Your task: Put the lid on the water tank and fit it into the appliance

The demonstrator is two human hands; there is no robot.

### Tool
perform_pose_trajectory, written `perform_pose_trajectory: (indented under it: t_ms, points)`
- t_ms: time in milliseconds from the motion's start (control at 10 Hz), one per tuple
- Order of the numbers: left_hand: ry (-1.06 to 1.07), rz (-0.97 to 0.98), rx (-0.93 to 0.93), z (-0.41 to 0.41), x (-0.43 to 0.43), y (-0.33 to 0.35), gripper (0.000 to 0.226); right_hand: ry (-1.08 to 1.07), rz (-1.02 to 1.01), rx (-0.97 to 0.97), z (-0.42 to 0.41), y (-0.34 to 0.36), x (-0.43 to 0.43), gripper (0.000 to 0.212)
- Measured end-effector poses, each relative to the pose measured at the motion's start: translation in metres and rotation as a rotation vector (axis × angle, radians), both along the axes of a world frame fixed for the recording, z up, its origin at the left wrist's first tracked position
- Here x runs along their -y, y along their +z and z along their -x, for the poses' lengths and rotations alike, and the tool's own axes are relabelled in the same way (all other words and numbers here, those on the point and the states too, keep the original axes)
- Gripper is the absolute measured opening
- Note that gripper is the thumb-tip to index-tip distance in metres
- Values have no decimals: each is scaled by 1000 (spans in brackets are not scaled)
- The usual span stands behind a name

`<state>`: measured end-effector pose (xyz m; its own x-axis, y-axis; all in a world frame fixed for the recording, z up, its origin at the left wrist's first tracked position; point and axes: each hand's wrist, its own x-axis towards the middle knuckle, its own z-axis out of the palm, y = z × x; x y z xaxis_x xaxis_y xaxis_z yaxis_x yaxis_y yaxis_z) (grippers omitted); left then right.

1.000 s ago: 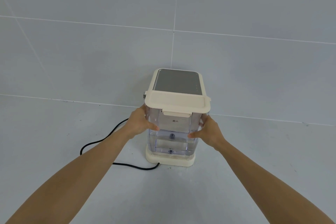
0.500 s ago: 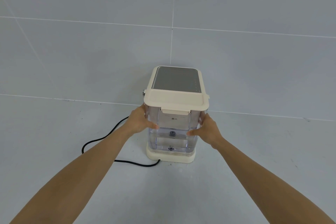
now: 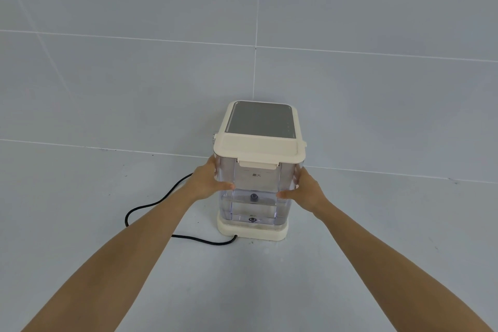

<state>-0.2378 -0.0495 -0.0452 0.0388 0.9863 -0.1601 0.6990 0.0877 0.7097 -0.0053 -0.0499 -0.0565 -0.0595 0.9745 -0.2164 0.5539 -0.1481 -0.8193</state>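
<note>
Two bare forearms reaching in from the near corners, meeting at the middle of the scene. Farthest left on the grey tiled floor (image 3: 80, 210) — a black power cord (image 3: 151, 206), looping away and back to the near edge of the appliance's base. Next, left hand (image 3: 204, 183) pressed flat against the left wall of the water tank (image 3: 254, 191), thumb wrapped onto the near face, fingers (image 3: 211, 163) reaching back along the side, clamped on the clear plastic. Centre: clear tank upright on the cream base (image 3: 252, 232) of the appliance (image 3: 260, 121), near side facing the camera, seated flush against the body behind it as far as can be seen. Cream lid (image 3: 258, 148) on top of the tank, lying level, its front latch tab hanging over the near rim. Printed mark high on the near wall and a small dark round fitting lower down, another close to the bottom. Behind the lid, grey panel on the appliance's top, rimmed in cream. Small knob poking out at the far left edge beside the lid. Right of the tank, right hand (image 3: 307, 191) mirroring the other — thumb on the near face, fingers (image 3: 297, 178) along the right wall, gripping the tank. Far side: grey tiled wall (image 3: 377, 21) meeting the floor just behind the appliance.
</note>
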Motion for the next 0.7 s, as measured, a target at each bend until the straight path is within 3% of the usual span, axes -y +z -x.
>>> perform_pose_trajectory:
  t_ms: [300, 500, 700]
  points:
    - [1, -50, 4, -3, 15, 11, 87, 45, -73, 27, -6, 19, 10, 83]
    - [1, -205, -25, -8, 25, 39, 72, 60, -151, 72, -9, 37, 13, 83]
    - [-52, -444, -395, -18, 25, 72, 71, 104, -289, 188, -11, 69, 15, 81]
